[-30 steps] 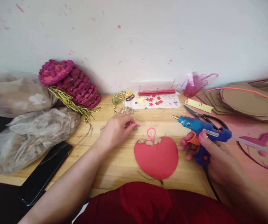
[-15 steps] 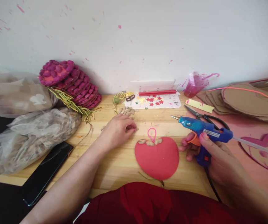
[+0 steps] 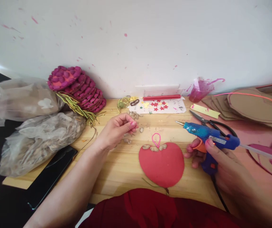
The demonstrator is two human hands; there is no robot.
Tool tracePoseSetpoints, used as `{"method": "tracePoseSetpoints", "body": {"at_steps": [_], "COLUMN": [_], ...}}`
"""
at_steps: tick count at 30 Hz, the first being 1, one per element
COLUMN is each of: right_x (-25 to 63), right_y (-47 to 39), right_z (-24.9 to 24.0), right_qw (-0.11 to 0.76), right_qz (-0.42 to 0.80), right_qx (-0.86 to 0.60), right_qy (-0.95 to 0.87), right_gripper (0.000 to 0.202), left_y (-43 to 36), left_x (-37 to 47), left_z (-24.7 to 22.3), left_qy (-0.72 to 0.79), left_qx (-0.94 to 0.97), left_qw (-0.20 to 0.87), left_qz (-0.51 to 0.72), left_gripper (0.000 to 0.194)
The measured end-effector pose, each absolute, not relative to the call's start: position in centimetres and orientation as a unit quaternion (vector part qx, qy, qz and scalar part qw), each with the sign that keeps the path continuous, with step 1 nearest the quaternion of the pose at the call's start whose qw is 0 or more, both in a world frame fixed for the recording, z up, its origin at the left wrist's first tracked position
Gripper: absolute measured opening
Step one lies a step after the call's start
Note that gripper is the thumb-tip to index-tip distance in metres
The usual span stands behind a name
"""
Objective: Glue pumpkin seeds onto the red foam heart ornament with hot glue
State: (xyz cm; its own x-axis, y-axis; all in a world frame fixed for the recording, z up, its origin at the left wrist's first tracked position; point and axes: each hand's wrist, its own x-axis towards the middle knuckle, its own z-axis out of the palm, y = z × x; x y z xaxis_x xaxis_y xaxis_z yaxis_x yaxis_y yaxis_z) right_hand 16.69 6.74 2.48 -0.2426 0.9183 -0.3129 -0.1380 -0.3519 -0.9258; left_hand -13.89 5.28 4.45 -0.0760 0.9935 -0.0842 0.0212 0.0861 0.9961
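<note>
My right hand [image 3: 218, 158] grips a blue glue gun [image 3: 209, 136], its fingers around the handle by the orange trigger and its metal nozzle pointing left. A clear glue stick [image 3: 261, 151] sticks out of the back. My left hand [image 3: 118, 129] is closed in a pinch above the table, over loose peanut shells [image 3: 127, 141]; whatever its fingertips hold is hidden. Between the hands lies a red apple-shaped card [image 3: 162, 164] with a pink loop [image 3: 156, 139] at its top. A short row of peanut shells [image 3: 154, 148] sits along its upper edge.
Scissors [image 3: 204, 120] lie behind the glue gun, near a yellow strip [image 3: 204, 110]. Cardboard pieces [image 3: 256, 106] are stacked at right. White paper [image 3: 171, 109] holds paper stars. Left are a bag of shells [image 3: 41, 142], a phone [image 3: 52, 177] and purple shell-covered discs [image 3: 79, 85].
My left hand has lifted and turned, its thumb and fingers now pinched together. The view has shifted slightly. My right hand keeps the glue gun in much the same place.
</note>
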Motion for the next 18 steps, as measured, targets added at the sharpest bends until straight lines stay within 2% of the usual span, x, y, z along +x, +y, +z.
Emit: {"method": "tracePoseSetpoints", "body": {"at_steps": [4,7,9,12,15,18], "right_x": [16.7,16.8,16.8,16.7,16.5,16.5], "right_y": [6.9,6.9,6.9,6.8,6.8,6.8], "right_z": [2.2,1.9,1.9,2.2,2.6,2.7], "right_qw": [0.4,0.401,0.399,0.397,0.395,0.393], "right_qz": [0.668,0.67,0.672,0.674,0.674,0.675], "right_qx": [-0.481,-0.48,-0.477,-0.476,-0.474,-0.468], "right_qy": [-0.403,-0.4,-0.401,-0.402,-0.407,-0.414], "right_gripper": [0.032,0.03,0.029,0.032,0.033,0.031], "left_y": [5.3,5.3,5.3,5.3,5.5,5.9], "left_x": [-13.9,-13.9,-13.8,-13.8,-13.8,-13.9], "left_z": [4.4,4.3,4.1,3.6,2.9,2.2], "left_qy": [0.539,0.554,0.578,0.591,0.555,0.534], "left_qx": [0.426,0.46,0.527,0.67,0.775,0.814], "left_qw": [0.538,0.508,0.433,0.253,0.114,0.063], "left_qz": [0.488,0.472,0.447,0.371,0.28,0.22], "left_gripper": [0.033,0.03,0.023,0.009,0.025,0.029]}}
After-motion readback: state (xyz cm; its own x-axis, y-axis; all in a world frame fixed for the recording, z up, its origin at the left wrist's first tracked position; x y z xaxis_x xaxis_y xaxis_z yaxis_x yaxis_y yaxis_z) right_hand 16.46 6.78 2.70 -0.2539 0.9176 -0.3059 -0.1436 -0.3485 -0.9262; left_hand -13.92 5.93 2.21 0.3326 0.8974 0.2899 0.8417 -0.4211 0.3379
